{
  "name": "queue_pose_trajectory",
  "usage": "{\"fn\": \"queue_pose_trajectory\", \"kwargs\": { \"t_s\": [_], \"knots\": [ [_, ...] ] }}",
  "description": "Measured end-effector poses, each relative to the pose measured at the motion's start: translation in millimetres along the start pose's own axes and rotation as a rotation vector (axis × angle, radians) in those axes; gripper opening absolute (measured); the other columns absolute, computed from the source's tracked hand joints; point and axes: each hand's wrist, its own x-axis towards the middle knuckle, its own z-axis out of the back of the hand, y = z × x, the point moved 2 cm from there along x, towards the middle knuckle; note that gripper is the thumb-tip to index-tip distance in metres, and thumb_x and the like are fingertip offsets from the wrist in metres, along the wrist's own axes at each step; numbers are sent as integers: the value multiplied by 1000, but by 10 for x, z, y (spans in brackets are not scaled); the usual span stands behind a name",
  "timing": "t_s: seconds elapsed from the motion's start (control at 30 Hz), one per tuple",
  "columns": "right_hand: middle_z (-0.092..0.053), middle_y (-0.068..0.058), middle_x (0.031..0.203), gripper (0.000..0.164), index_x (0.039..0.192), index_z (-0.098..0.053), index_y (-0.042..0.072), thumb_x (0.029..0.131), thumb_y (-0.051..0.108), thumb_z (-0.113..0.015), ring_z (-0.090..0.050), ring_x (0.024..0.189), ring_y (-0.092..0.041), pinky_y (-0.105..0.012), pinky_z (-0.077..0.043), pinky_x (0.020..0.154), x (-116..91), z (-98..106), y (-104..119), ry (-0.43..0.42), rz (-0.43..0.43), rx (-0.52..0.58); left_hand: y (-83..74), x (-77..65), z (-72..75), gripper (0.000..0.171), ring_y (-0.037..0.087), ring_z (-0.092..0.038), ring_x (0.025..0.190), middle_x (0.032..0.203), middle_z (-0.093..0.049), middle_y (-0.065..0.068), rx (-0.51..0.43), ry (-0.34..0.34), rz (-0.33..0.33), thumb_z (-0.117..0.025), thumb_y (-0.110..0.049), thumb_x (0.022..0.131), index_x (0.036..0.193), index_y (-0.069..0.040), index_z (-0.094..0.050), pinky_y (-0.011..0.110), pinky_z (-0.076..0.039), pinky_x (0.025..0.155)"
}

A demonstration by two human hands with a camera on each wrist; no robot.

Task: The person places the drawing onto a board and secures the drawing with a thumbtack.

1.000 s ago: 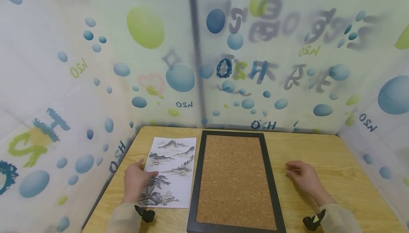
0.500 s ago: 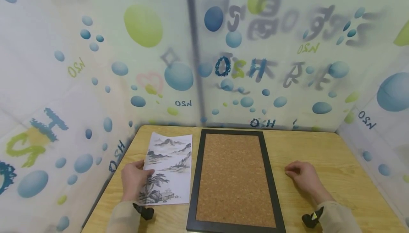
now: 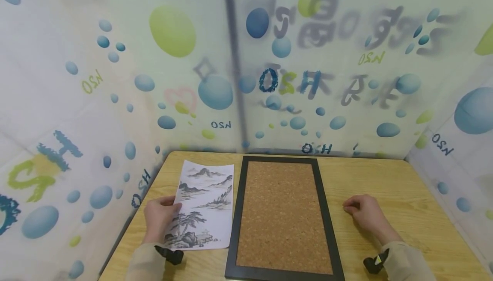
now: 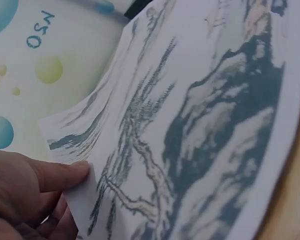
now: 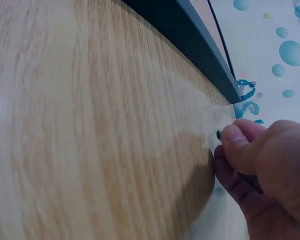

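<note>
White paper with a grey ink painting of trees and hills is the picture [image 3: 204, 206]. It lies on the left part of the wooden surface [image 3: 385, 178], just beside the cork board [image 3: 283, 217] with its black frame [image 3: 327, 217].

The left hand [image 3: 158, 217] holds the picture at its left edge. The thumb lies on top and the fingers [image 4: 55, 227] curl under the sheet, so they pinch it. That edge is lifted a bit and the paper bends up there. The rest of the sheet rests flat.

The paper is thin. I think it could crease or tear if the hand pulls too hard, because it is held at only one edge. It could also slip out of the pinch and slide, or catch on the raised frame.

The right hand [image 3: 366, 212] rests on the surface to the right of the board, well apart from the picture. Its fingers are curled, and thumb and finger seem to pinch a tiny dark thing [image 5: 219, 133]. It is too small to tell what it is.

Around the surface hang light walls with blue and green bubbles [image 3: 215, 93].
</note>
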Motion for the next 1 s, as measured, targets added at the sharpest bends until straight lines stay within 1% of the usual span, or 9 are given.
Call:
{"fn": "queue_pose_trajectory", "kwargs": {
  "t_s": [0.13, 0.27, 0.37, 0.43, 0.57, 0.67, 0.73, 0.83, 1.0],
  "knots": [
    [-76, -10, 95, 8, 96, -79, 0, 93, -6, -74, -69, 86, -26, -41, -57, 73, -8, 4, -6, -11, -23, 21, 16, 33, 14, 31, 37, -70, 102, 113, -75, 24, -36, 15, 28, -80, -10, 93, 121, 3, -76, 49, -53, 85],
    [-76, -8, 93, 8, 98, -79, 1, 95, -5, -74, -68, 84, -21, -32, -55, 69, -18, 12, 10, -34, -31, 36, 33, 68, 26, 31, 33, -71, 100, 116, -75, 23, -110, 48, 89, -78, -14, 97, 124, 0, -76, 39, -55, 78],
    [-76, -7, 93, 7, 98, -78, 0, 95, -4, -74, -68, 83, -20, -30, -54, 69, -18, 28, 31, -51, -20, 53, 45, 87, 41, 31, 30, -70, 101, 122, -73, 22, -162, 69, 129, -77, -15, 98, 126, -2, -75, 33, -55, 74],
    [-76, -8, 93, 5, 98, -78, -2, 96, -3, -74, -68, 83, -20, -30, -54, 68, -17, 39, 40, -60, -16, 65, 45, 83, 59, 33, 31, -67, 105, 127, -71, 22, -165, 76, 131, -76, -16, 98, 127, -1, -75, 33, -53, 77],
    [-76, -7, 93, 3, 97, -78, -2, 96, -1, -75, -68, 84, -20, -28, -54, 68, -14, 55, 48, -80, -15, 81, 46, 72, 95, 38, 34, -62, 115, 135, -66, 23, -164, 97, 143, -76, -20, 99, 131, 0, -73, 41, -51, 89],
    [-76, -8, 93, 3, 96, -78, -2, 97, -1, -75, -69, 85, -21, -26, -54, 69, -10, 65, 53, -92, -19, 106, 42, 69, 122, 43, 37, -59, 121, 138, -63, 25, -189, 115, 148, -77, -21, 99, 135, 1, -70, 46, -49, 98],
    [-77, -9, 93, 4, 96, -78, -2, 97, -2, -75, -69, 85, -20, -25, -55, 68, -9, 72, 63, -96, -19, 127, 40, 72, 139, 45, 37, -57, 124, 139, -63, 25, -189, 109, 151, -78, -22, 98, 135, 2, -69, 46, -48, 99],
    [-77, -11, 94, 4, 96, -78, -2, 96, -4, -75, -71, 83, -18, -24, -56, 68, -8, 88, 90, -110, -16, 154, 31, 78, 166, 47, 37, -58, 124, 140, -63, 27, -193, 94, 146, -80, -23, 97, 136, 3, -69, 40, -51, 93],
    [-78, -15, 95, 5, 98, -79, -3, 95, -6, -75, -72, 81, -12, -24, -57, 67, -6, 130, 139, -137, -11, 194, -10, 71, 209, 50, 33, -63, 114, 138, -63, 28, -203, 81, 134, -81, -24, 97, 136, 4, -69, 25, -54, 73]
  ]
}}
